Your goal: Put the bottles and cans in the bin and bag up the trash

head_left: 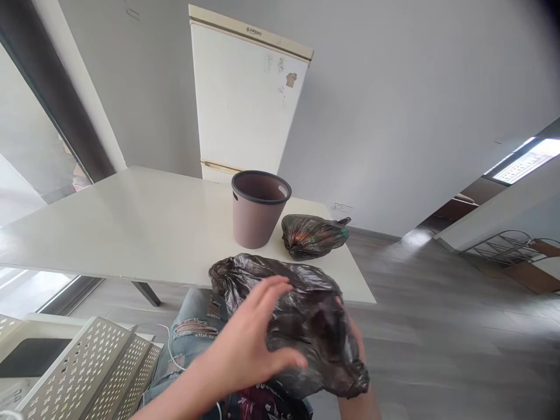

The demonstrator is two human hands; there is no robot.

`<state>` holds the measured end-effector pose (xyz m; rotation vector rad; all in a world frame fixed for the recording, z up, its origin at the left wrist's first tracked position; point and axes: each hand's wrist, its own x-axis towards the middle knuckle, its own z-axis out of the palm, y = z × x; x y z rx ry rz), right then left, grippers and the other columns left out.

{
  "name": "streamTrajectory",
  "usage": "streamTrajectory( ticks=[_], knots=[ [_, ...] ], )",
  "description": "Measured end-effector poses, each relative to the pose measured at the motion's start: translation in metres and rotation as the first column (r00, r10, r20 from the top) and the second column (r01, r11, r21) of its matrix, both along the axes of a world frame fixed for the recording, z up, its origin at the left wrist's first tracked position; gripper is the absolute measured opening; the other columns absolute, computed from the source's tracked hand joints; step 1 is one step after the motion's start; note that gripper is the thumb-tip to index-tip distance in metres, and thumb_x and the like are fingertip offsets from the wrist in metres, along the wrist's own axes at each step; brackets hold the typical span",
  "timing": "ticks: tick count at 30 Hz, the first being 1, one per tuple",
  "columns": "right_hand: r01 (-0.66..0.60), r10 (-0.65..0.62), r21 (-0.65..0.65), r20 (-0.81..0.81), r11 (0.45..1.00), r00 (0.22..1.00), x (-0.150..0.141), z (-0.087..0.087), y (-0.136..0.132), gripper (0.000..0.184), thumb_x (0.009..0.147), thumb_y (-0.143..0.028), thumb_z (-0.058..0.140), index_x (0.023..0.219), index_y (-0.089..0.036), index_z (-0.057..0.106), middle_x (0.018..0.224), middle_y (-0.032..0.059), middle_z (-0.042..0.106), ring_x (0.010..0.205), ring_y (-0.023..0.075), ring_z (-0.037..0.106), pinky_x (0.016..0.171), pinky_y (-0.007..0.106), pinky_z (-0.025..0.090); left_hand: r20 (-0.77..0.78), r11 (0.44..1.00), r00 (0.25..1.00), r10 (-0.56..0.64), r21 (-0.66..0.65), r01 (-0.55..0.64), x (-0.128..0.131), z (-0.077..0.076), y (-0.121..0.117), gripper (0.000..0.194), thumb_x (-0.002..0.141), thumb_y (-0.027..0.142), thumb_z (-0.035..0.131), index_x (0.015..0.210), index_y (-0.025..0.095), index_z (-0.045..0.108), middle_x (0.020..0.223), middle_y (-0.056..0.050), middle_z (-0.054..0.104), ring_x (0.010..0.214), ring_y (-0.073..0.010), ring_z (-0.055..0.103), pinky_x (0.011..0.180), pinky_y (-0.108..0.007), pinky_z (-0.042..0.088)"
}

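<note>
A large black plastic bag (306,309), puffed out and crinkled, is held over my lap at the table's front edge. My right hand (357,344) supports its right side, with most of the fingers hidden behind the plastic. Across the bag's near left side, my left hand (266,332) has its fingers spread and its thumb apart. Beyond the bag stands a mauve trash can (256,221) with a dark rim, upright on the table. To the can's right lies a smaller tied black plastic bag (312,236) with reddish and green contents showing through.
The white table (175,227) stretches to the left, with a white refrigerator (245,99) behind it. A perforated beige rack (87,361) stands at the lower left, near a white cable. Grey wooden floor (437,338) lies to the right.
</note>
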<state>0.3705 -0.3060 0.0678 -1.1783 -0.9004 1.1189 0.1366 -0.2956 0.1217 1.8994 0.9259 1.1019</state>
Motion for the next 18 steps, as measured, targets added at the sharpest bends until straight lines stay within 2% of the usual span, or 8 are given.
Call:
streamTrajectory(
  ticks=[1,3,5,7,10,13,16,18],
  knots=[
    [-0.011,0.009,-0.045,-0.043,0.999,0.999,-0.009,0.001,-0.003,0.042,0.09,-0.064,0.071,0.099,-0.025,0.083,0.101,0.0061,0.082,0.092,0.0282,0.076,0.09,0.045,0.063,-0.017,0.999,1.0,-0.025,-0.02,0.025,0.011,-0.011,-0.003,0.087,0.067,0.027,0.092,0.146,0.027,0.058,0.15,-0.014,0.058,0.138,-0.0398,0.056,0.118,-0.055,0.046],
    [-0.027,0.003,-0.128,-0.191,0.991,0.982,-0.023,0.003,-0.005,0.038,0.086,-0.058,0.078,0.101,-0.023,0.083,0.102,0.007,0.081,0.096,0.0288,0.076,0.091,0.044,0.063,0.004,0.997,1.0,-0.026,-0.066,0.026,0.024,-0.031,0.001,0.064,0.079,0.015,0.076,0.14,0.025,0.063,0.136,-0.012,0.068,0.124,-0.0317,0.066,0.108,-0.047,0.054],
    [-0.029,-0.032,-0.177,-0.335,0.984,0.941,-0.029,0.006,-0.004,0.037,0.088,-0.055,0.078,0.106,-0.023,0.081,0.11,0.0081,0.08,0.104,0.0304,0.075,0.094,0.046,0.062,0.037,0.997,0.999,0.007,-0.08,-0.004,0.022,-0.041,0.012,0.043,0.086,0.006,0.058,0.123,0.024,0.072,0.117,-0.008,0.076,0.108,-0.0247,0.072,0.099,-0.039,0.057],
    [0.006,-0.085,-0.191,-0.409,0.982,0.908,-0.023,0.009,0.001,0.033,0.089,-0.052,0.077,0.106,-0.024,0.081,0.117,0.0078,0.079,0.112,0.0309,0.073,0.096,0.047,0.062,0.053,0.997,0.998,0.036,-0.076,-0.032,0.012,-0.039,0.023,0.034,0.093,0.008,0.051,0.11,0.024,0.077,0.106,-0.007,0.078,0.102,-0.0233,0.073,0.095,-0.036,0.055],
    [0.043,-0.13,-0.199,-0.449,0.979,0.884,-0.001,0.012,0.007,0.03,0.088,-0.048,0.077,0.107,-0.025,0.081,0.122,0.0076,0.078,0.119,0.0313,0.07,0.103,0.051,0.06,0.067,0.988,0.993,0.101,-0.126,-0.092,-0.003,-0.028,0.03,0.026,0.101,0.023,0.052,0.111,0.025,0.077,0.096,-0.005,0.078,0.092,-0.0236,0.072,0.087,-0.034,0.053],
    [0.076,-0.129,-0.129,-0.481,0.989,0.867,0.015,0.012,0.007,0.037,0.088,-0.056,0.073,0.111,-0.029,0.081,0.126,0.0076,0.076,0.123,0.0341,0.069,0.11,0.061,0.053,0.103,0.956,0.969,0.226,-0.215,-0.2,-0.007,-0.022,0.032,0.022,0.102,0.037,0.057,0.106,0.024,0.074,0.078,-0.002,0.07,0.072,-0.0205,0.063,0.073,-0.03,0.047],
    [0.105,-0.095,-0.002,-0.437,0.995,0.895,0.012,0.003,0.002,0.047,0.086,-0.066,0.071,0.118,-0.033,0.079,0.126,0.0086,0.076,0.123,0.037,0.068,0.111,0.068,0.049,0.132,0.946,0.953,0.272,-0.217,-0.24,-0.002,-0.022,0.03,0.027,0.102,0.043,0.058,0.09,0.022,0.068,0.077,-0.002,0.067,0.072,-0.0186,0.057,0.07,-0.028,0.043],
    [0.023,-0.011,0.034,-0.323,0.999,0.946,-0.003,-0.011,-0.001,0.051,0.083,-0.061,0.077,0.125,-0.032,0.076,0.127,0.0099,0.076,0.124,0.0371,0.067,0.111,0.066,0.049,0.153,0.941,0.937,0.313,-0.188,-0.283,0.006,-0.023,0.023,0.029,0.105,0.043,0.052,0.089,0.022,0.065,0.076,-0.001,0.064,0.071,-0.0177,0.055,0.07,-0.028,0.042]
  ],
)
